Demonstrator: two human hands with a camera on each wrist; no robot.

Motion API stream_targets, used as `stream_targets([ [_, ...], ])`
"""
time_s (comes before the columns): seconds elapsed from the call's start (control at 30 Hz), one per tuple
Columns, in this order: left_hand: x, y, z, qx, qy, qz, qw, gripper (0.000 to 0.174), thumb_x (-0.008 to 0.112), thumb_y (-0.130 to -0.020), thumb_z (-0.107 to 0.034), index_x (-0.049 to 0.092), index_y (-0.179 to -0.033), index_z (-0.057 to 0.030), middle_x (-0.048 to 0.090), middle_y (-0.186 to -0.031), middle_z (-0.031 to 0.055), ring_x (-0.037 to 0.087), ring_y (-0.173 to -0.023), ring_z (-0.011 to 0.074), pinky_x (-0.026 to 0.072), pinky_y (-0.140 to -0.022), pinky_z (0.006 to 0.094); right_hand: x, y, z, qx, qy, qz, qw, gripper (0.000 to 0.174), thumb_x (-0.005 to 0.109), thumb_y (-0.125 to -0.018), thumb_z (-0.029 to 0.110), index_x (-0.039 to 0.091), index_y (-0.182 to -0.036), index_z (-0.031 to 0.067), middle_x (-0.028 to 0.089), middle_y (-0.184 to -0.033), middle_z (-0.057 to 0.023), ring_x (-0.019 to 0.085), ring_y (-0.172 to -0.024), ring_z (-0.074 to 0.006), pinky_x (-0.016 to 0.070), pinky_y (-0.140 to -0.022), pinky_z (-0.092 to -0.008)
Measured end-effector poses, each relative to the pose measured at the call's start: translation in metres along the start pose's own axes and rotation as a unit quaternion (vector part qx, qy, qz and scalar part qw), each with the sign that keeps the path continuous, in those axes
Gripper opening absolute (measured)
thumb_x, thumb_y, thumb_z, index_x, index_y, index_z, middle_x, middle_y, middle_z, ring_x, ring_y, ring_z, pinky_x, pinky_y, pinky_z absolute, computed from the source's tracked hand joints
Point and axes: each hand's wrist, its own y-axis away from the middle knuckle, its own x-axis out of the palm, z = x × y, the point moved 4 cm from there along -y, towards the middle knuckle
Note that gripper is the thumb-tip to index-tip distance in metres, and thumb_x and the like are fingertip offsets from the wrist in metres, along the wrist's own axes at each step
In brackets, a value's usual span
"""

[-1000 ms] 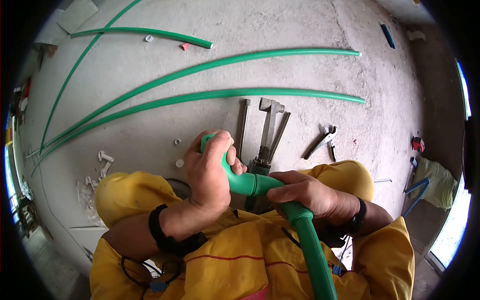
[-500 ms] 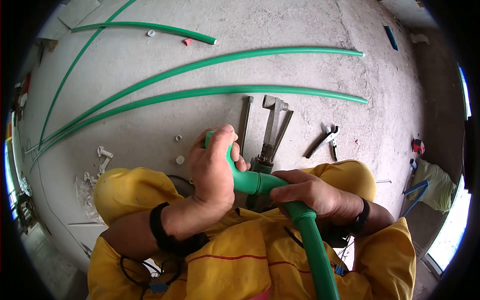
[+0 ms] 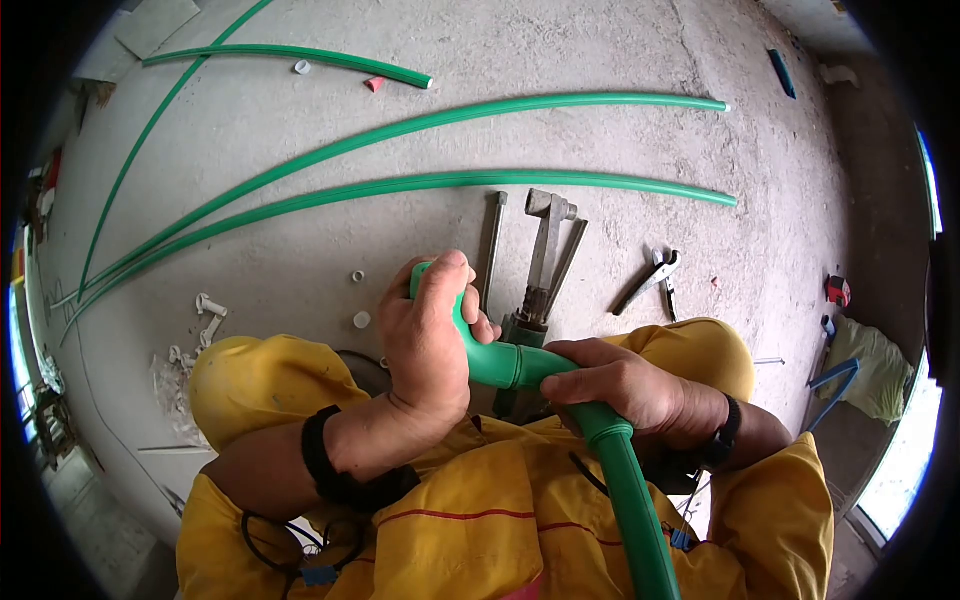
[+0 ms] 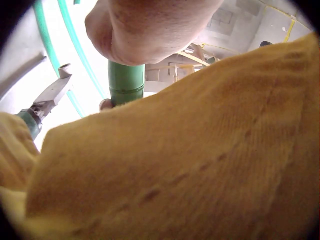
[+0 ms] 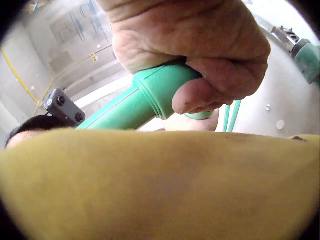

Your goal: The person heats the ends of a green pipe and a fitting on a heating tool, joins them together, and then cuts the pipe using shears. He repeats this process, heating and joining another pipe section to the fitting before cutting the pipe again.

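In the head view a green pipe [image 3: 634, 510] rises from the lower edge to an elbow fitting, which joins a second curved green fitting [image 3: 492, 364]. My left hand [image 3: 425, 345] grips the upper part of that curved fitting, fingers curled round it and thumb on top. My right hand [image 3: 625, 385] holds the elbow at the pipe's end, thumb lying across it. The right wrist view shows the right hand [image 5: 200, 50] wrapped over the green elbow [image 5: 162, 87]. In the left wrist view the left hand [image 4: 145, 27] is above a green fitting [image 4: 126, 82], largely behind a yellow sleeve.
Long green pipes [image 3: 480, 180] lie across the concrete floor. A metal tool with a green body [image 3: 545, 250] stands before the knees between two grey bars. Pliers-like cutters [image 3: 650, 283] lie right of it, white fittings [image 3: 211, 315] to the left, and a red tape measure [image 3: 837, 291] far right.
Both hands and the green piece have shifted slightly to the right in the head view, along with small shifts of the floor items. Both grips look the same.
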Motion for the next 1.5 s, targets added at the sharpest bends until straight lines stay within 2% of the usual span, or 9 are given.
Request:
stream_targets([
  [0.4, 0.002, 0.0, 0.0, -0.011, -0.002, -0.007, 1.0, 0.027, 0.054, -0.085, -0.037, 0.051, -0.086, -0.0099, 0.046, -0.062, 0.0, 0.045, -0.051, 0.0139, 0.0426, -0.057, 0.0336, -0.002, 0.001, 0.002, 0.003, 0.005, -0.005, 1.0, 0.036, 0.057, -0.088, 0.032, 0.058, -0.103, 0.0001, 0.056, -0.082, -0.0025, 0.052, -0.075, -0.0105, 0.0426, -0.066, -0.0265],
  [1.1, 0.001, 0.001, -0.005, 0.002, -0.002, -0.006, 1.0, 0.03, 0.055, -0.085, -0.039, 0.052, -0.085, -0.0093, 0.046, -0.061, -0.0001, 0.045, -0.05, 0.0136, 0.0433, -0.055, 0.0331, 0.0, -0.001, 0.003, -0.015, 0.004, 0.003, 1.0, 0.033, 0.057, -0.088, 0.031, 0.057, -0.103, 0.0011, 0.056, -0.081, -0.0022, 0.052, -0.071, -0.0093, 0.0428, -0.061, -0.0252],
  [1.17, 0.0, 0.001, -0.01, 0.01, -0.004, -0.007, 1.0, 0.032, 0.055, -0.086, -0.04, 0.052, -0.085, -0.009, 0.046, -0.06, -0.0003, 0.045, -0.049, 0.0134, 0.0432, -0.055, 0.0332, 0.005, 0.002, 0.006, -0.001, -0.047, 0.021, 0.999, 0.034, 0.058, -0.089, 0.03, 0.056, -0.107, 0.0022, 0.056, -0.08, -0.0024, 0.053, -0.068, -0.0098, 0.0434, -0.059, -0.0258],
  [1.23, 0.003, 0.001, -0.022, 0.029, 0.014, 0.07, 0.997, 0.039, 0.051, -0.089, -0.045, 0.053, -0.096, -0.0069, 0.048, -0.064, 0.0017, 0.049, -0.056, 0.0154, 0.0457, -0.063, 0.0353, 0.008, 0.004, 0.012, -0.027, -0.077, 0.038, 0.996, 0.034, 0.058, -0.089, 0.03, 0.054, -0.109, 0.0023, 0.055, -0.079, -0.0025, 0.053, -0.067, -0.0104, 0.0437, -0.058, -0.0258],
  [1.27, 0.005, 0.001, -0.025, 0.046, 0.018, 0.072, 0.996, 0.039, 0.051, -0.089, -0.045, 0.053, -0.096, -0.0069, 0.048, -0.064, 0.0017, 0.049, -0.056, 0.0154, 0.0457, -0.063, 0.0353, 0.009, 0.004, 0.015, -0.05, -0.117, 0.057, 0.99, 0.035, 0.059, -0.089, 0.029, 0.053, -0.111, 0.0024, 0.055, -0.078, -0.0025, 0.053, -0.065, -0.0111, 0.0439, -0.057, -0.0258],
  [1.33, 0.014, 0.0, -0.024, 0.053, 0.149, 0.188, 0.969, 0.049, 0.046, -0.091, -0.048, 0.05, -0.111, -0.0042, 0.053, -0.073, 0.006, 0.055, -0.071, 0.0199, 0.0456, -0.077, 0.0391, 0.005, 0.0, 0.016, -0.082, -0.154, 0.04, 0.984, 0.038, 0.06, -0.089, 0.028, 0.05, -0.113, 0.0013, 0.055, -0.074, -0.0042, 0.055, -0.063, -0.012, 0.0432, -0.054, -0.0245],
  [1.37, 0.015, 0.002, -0.024, 0.066, 0.115, 0.269, 0.954, 0.056, 0.04, -0.093, -0.051, 0.046, -0.121, -0.0029, 0.056, -0.086, 0.0101, 0.055, -0.087, 0.0247, 0.0421, -0.088, 0.0424, 0.003, -0.002, 0.016, -0.107, -0.168, 0.049, 0.979, 0.038, 0.06, -0.089, 0.029, 0.05, -0.112, 0.0017, 0.055, -0.074, -0.0047, 0.055, -0.062, -0.0123, 0.0431, -0.053, -0.0247],
  [1.43, 0.015, 0.0, -0.015, 0.09, 0.102, 0.332, 0.933, 0.052, 0.04, -0.096, -0.049, 0.043, -0.125, -0.0059, 0.056, -0.099, 0.0123, 0.055, -0.098, 0.0262, 0.0422, -0.091, 0.0434, -0.001, -0.004, 0.016, -0.123, -0.182, 0.03, 0.975, 0.037, 0.06, -0.088, 0.032, 0.05, -0.11, 0.0031, 0.056, -0.073, -0.0056, 0.055, -0.06, -0.0138, 0.0427, -0.05, -0.0253],
  [1.5, 0.019, 0.001, -0.015, 0.117, 0.049, 0.371, 0.92, 0.044, 0.044, -0.097, -0.042, 0.042, -0.125, -0.0092, 0.056, -0.105, 0.0127, 0.054, -0.103, 0.0263, 0.0416, -0.094, 0.0433, 0.005, 0.0, 0.023, -0.123, -0.199, 0.065, 0.97, 0.038, 0.061, -0.088, 0.034, 0.049, -0.109, 0.0042, 0.055, -0.073, -0.0057, 0.054, -0.059, -0.0144, 0.0423, -0.049, -0.0261],
])
